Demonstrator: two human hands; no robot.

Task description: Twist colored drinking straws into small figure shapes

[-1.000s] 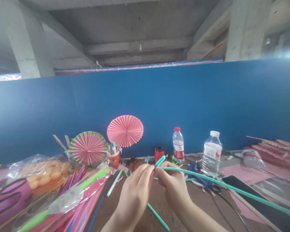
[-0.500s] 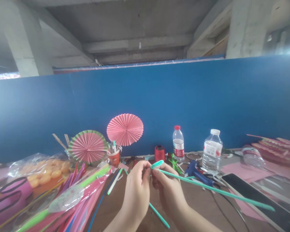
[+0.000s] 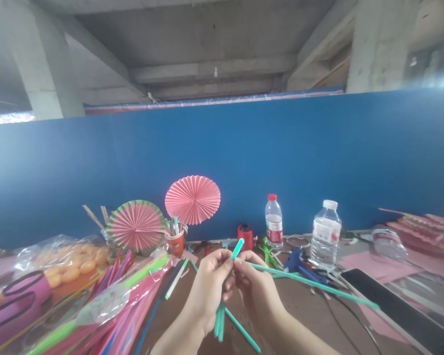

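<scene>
Teal pipe cleaners (image 3: 237, 248) stick up in a short folded end from the fingertips of my left hand (image 3: 209, 283), which is closed round them. Their lower ends hang below that hand's palm. My right hand (image 3: 259, 283) is pressed close beside it, thumb and fingers pinched on a long teal pipe cleaner (image 3: 318, 278) that runs off to the right, over the blue glue gun (image 3: 303, 264). The exact join between the pieces is hidden by the fingers. Below the hands, another teal length (image 3: 244, 331) slants across the brown table (image 3: 177, 318).
At left are packaged coloured pipe cleaners (image 3: 133, 296) and a bag of orange balls (image 3: 74, 259). Pink paper fans (image 3: 192, 199) stand behind, near a pen cup (image 3: 175, 242). Two bottles (image 3: 325, 236), a red spool (image 3: 245, 237) and a phone (image 3: 388, 305) lie right of centre.
The folded teal end has turned from lying sideways to pointing up, and teal ends now show below my left hand. The long pipe cleaner's far tip has shifted left.
</scene>
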